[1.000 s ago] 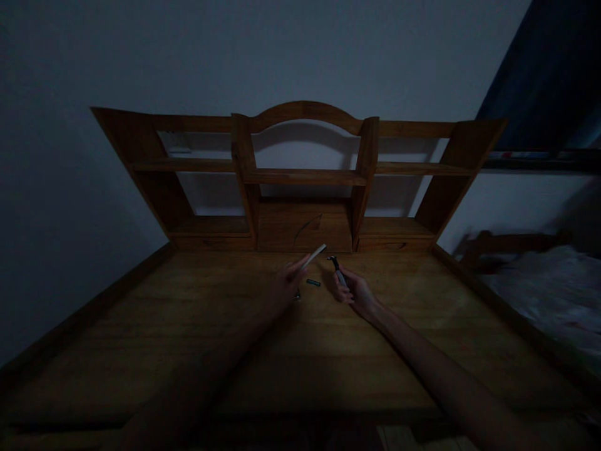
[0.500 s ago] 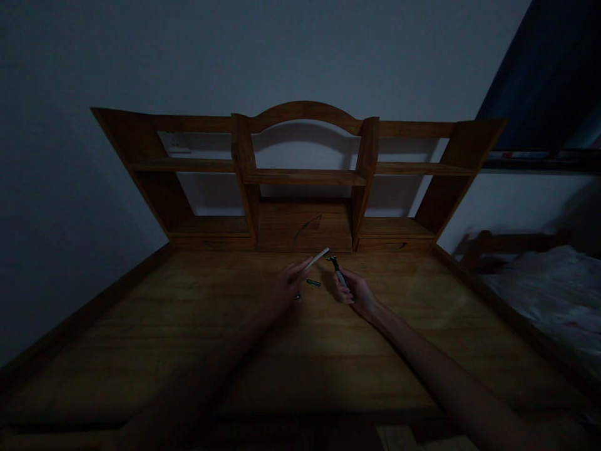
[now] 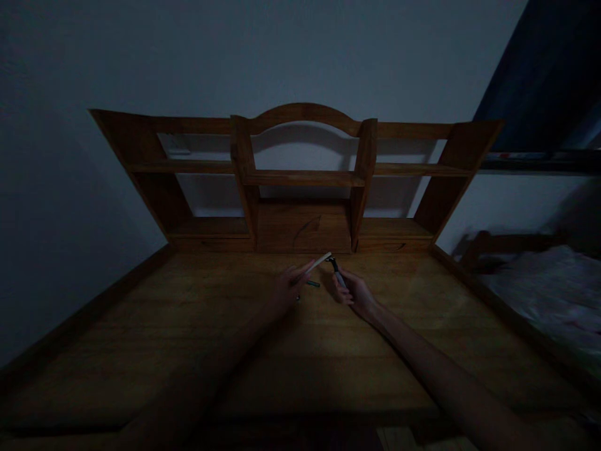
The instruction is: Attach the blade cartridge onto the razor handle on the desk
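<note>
My left hand (image 3: 287, 285) is closed around a thin pale stick, which looks like a toothbrush (image 3: 320, 260), tilted up to the right. In my right hand (image 3: 353, 289) is a razor (image 3: 339, 275) with a grey handle and a dark neck, its head pointing up and left. The tip of the toothbrush meets the razor's head or lies just over it; the dim light hides whether they touch. Below them on the desk lies a small dark green bar (image 3: 313, 284), partly behind my left fingers. A tiny shiny piece (image 3: 297, 298) shows beneath my left hand.
The wooden desk (image 3: 188, 326) has a raised edge at each side. Along its back stands a wooden shelf unit (image 3: 305, 178) against the wall. A pale plastic-like heap (image 3: 549, 288) lies beyond the right edge, below a dark curtain (image 3: 549, 81).
The toothbrush tip has moved slightly right and down, closing the gap to the razor's head. My left hand covers a bit more of the green bar. Both grips stay the same.
</note>
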`<state>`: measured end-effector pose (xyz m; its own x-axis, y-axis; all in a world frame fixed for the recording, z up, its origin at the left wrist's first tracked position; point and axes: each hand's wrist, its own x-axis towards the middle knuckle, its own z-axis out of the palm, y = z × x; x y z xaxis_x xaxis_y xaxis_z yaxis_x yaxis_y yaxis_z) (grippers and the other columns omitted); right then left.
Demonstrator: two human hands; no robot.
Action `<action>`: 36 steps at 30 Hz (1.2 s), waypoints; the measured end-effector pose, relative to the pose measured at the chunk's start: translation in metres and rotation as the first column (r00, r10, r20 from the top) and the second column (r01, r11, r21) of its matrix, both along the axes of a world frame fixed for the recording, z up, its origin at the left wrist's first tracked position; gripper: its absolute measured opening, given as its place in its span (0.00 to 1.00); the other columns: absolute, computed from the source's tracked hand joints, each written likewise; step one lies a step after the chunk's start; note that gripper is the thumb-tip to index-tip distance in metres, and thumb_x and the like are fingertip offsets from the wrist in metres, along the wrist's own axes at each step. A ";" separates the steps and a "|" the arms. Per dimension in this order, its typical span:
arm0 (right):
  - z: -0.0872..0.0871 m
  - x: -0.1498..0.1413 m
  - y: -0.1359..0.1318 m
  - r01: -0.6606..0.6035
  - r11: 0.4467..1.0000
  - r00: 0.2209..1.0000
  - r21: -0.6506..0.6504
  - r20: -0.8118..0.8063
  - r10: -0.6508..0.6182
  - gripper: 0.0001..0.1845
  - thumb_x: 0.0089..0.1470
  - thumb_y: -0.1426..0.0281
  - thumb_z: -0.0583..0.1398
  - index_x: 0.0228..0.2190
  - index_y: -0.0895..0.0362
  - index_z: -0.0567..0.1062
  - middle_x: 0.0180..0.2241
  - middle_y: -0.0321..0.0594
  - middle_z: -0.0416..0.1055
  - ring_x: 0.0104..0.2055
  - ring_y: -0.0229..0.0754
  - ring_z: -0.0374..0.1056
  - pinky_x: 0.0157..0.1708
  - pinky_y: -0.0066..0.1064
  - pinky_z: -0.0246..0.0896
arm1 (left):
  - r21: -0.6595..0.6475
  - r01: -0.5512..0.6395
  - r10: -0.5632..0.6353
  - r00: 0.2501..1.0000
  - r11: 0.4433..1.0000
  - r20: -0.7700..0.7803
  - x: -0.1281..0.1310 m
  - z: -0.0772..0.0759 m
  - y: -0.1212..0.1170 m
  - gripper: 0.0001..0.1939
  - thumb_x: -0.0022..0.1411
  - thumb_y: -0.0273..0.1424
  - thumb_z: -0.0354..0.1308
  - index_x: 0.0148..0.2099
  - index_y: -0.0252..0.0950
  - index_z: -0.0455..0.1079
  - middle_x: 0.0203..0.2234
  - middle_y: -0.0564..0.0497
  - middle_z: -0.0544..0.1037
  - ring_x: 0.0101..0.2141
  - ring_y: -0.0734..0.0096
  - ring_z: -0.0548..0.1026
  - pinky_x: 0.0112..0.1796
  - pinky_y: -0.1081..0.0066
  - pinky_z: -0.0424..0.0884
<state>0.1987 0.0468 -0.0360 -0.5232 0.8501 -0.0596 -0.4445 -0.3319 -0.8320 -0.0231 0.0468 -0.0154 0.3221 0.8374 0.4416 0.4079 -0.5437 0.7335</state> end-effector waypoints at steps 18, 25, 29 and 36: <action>-0.002 0.001 0.001 0.017 1.000 1.000 -0.017 0.018 -0.017 0.17 0.58 0.57 0.55 0.27 0.58 0.67 0.16 0.26 0.45 0.14 0.28 0.35 0.11 0.20 0.30 | 0.014 -0.003 0.003 0.999 1.000 0.035 0.003 0.003 -0.003 0.22 0.67 0.42 0.48 0.61 0.45 0.64 0.39 0.50 0.76 0.39 0.68 0.71 0.42 0.69 0.66; 0.000 0.001 0.000 0.009 1.000 1.000 -0.020 0.017 -0.008 0.18 0.58 0.56 0.55 0.26 0.58 0.67 0.16 0.26 0.44 0.14 0.28 0.34 0.11 0.20 0.29 | 0.012 -0.034 0.034 0.998 0.999 0.050 0.001 0.001 -0.001 0.22 0.67 0.42 0.49 0.60 0.44 0.65 0.38 0.49 0.75 0.37 0.68 0.70 0.41 0.69 0.67; 0.001 0.000 0.000 0.026 1.000 0.999 -0.004 0.021 -0.026 0.18 0.58 0.57 0.54 0.26 0.58 0.67 0.16 0.26 0.45 0.14 0.29 0.34 0.10 0.20 0.30 | 0.021 -0.039 0.039 0.999 0.999 0.028 0.000 0.002 -0.002 0.22 0.66 0.43 0.49 0.60 0.45 0.65 0.35 0.50 0.74 0.35 0.69 0.70 0.39 0.70 0.66; 0.001 0.002 0.000 0.013 1.000 1.000 -0.017 0.003 -0.013 0.18 0.57 0.56 0.55 0.26 0.59 0.68 0.16 0.26 0.45 0.14 0.29 0.35 0.11 0.21 0.30 | 0.038 -0.033 0.032 0.999 0.999 0.023 0.000 0.006 -0.005 0.23 0.67 0.43 0.49 0.61 0.45 0.63 0.31 0.52 0.68 0.32 0.71 0.67 0.34 0.72 0.63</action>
<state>0.2003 0.0473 -0.0353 -0.5116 0.8559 -0.0755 -0.4464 -0.3399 -0.8278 -0.0230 0.0420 -0.0098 0.2845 0.8297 0.4802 0.4092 -0.5581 0.7218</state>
